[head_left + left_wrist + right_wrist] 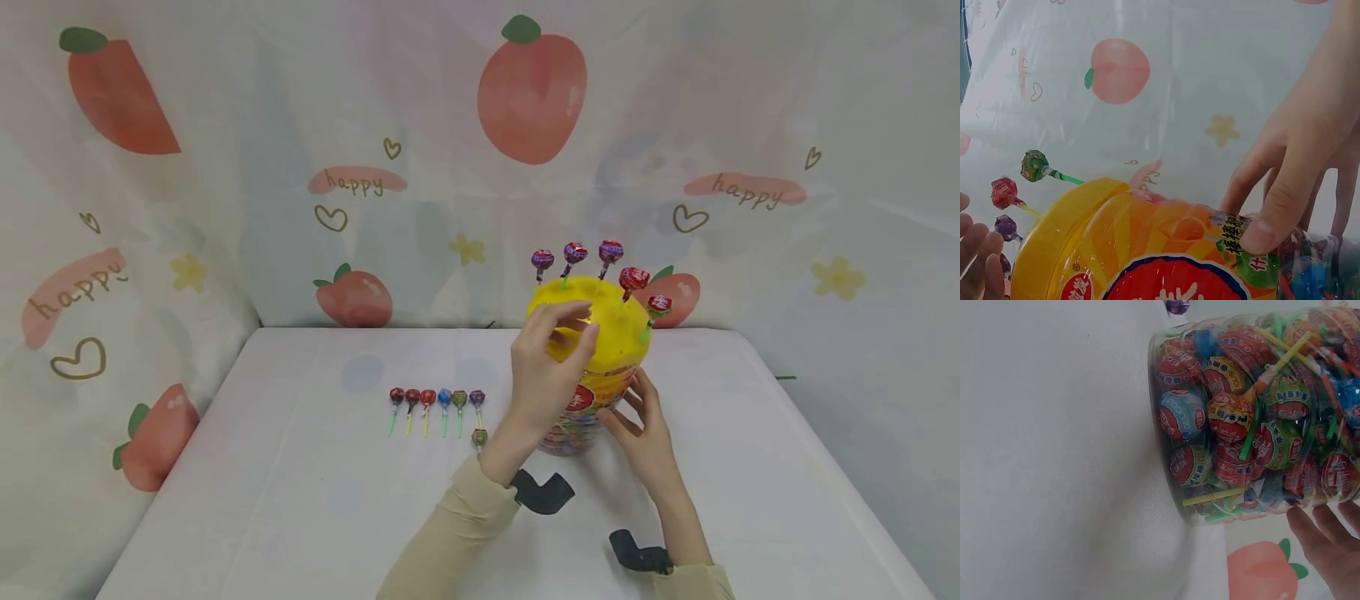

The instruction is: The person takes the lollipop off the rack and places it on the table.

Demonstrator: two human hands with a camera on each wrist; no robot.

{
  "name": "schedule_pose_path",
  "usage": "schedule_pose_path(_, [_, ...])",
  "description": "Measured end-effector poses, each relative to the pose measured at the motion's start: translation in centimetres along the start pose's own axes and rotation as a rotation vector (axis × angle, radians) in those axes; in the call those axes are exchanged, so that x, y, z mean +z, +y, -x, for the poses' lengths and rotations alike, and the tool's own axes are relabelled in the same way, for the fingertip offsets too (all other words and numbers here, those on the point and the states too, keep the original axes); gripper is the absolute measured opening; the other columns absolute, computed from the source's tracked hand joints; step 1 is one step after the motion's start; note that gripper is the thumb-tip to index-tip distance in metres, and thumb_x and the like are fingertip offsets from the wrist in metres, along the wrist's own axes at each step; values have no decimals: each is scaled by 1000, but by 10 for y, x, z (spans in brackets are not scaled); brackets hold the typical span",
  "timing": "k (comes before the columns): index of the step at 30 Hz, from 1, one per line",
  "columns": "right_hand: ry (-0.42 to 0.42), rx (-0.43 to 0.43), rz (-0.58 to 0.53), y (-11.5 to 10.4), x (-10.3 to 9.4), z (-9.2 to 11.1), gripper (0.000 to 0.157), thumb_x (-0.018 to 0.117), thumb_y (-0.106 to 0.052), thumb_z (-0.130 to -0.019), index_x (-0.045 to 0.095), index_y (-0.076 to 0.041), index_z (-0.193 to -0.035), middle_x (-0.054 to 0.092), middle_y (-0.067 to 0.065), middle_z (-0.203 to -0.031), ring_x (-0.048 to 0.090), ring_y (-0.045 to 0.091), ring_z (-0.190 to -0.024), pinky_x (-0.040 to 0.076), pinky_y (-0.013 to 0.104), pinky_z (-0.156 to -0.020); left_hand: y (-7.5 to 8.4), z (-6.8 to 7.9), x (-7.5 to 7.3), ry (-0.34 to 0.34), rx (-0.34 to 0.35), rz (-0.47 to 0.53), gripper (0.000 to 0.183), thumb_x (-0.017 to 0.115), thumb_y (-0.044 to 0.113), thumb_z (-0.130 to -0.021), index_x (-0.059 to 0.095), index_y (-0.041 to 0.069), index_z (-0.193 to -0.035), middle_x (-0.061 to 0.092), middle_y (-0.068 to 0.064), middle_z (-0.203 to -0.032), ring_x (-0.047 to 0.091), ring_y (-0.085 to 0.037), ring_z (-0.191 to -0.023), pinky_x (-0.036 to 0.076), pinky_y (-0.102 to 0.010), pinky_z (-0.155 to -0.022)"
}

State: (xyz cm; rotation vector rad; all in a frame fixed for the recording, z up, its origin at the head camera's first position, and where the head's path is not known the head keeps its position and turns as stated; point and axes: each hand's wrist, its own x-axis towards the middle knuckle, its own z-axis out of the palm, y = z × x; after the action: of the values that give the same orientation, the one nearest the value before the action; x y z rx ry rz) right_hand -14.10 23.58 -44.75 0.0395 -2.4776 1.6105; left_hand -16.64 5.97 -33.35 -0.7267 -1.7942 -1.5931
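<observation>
Jar (1241,425): cut off by right-wrist view's right edge. Green-wrapped lollipop (479,436): stick partly hidden behind left forearm (502,452).

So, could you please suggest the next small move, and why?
I'd probably bring the left hand to the lollipop row next: it seems empty, five lollipops already stand in the yellow lid, and the right hand holds the jar.

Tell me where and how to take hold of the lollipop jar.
Probably by the round side wall of the lollipop jar, below the yellow lid, coming from the right, thumb and fingers around the curve, as the right hand does; lollipops stick up from the lid, cluttering the top.
</observation>
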Motion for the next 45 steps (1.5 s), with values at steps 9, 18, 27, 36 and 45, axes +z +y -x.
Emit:
schedule_pose_path(9, [4, 0, 7, 2, 0, 2, 83, 63, -23, -93, 7, -28, -155, 20, 12, -159, 31, 37, -141, 37, 45, -103, 7, -19, 14, -33, -1, 0, 26, 64, 15, -92, 62, 5, -115, 66, -10, -109, 64, -19, -94, 53, -16, -79])
schedule_pose_path(18, [-4, 14, -3, -1, -1, 1, 84, 63, -25, -93, 6, -32, -154, 19, 10, -159, 31, 36, -142, 36, 44, -105, 7, -34, 25, -69, 5, -40, 28, 65, 16, -91, 61, 7, -117, 64, -8, -113, 65, -16, -95, 50, -11, -80])
schedule_pose_path(27, [-11, 1, -14, -4, -1, 2, 85, 63, -20, -93, 5, -28, -155, 19, 12, -159, 30, 36, -142, 36, 47, -104, 5, -44, 30, -88, -4, -61, 32, 67, 18, -90, 60, 6, -119, 61, -8, -110, 63, -15, -96, 49, -8, -79])
schedule_pose_path(36, [-11, -1, -14, -2, 0, 2, 86, 63, -20, -93, 5, -28, -155, 18, 13, -159, 29, 38, -142, 36, 50, -105, 6, -46, 33, -107, -17, -57, 32, 68, 17, -89, 61, 5, -117, 61, -8, -110, 63, -13, -95, 48, -7, -77])
schedule_pose_path(45, [-15, 1, -16, -2, -1, 2, 85, 63, -20, -93, 5, -28, -155, 18, 12, -159, 29, 38, -142, 37, 50, -105, 7, -47, 34, -92, 5, -40, 32, 67, 16, -89, 60, 5, -118, 61, -9, -111, 64, -15, -93, 49, -8, -77])
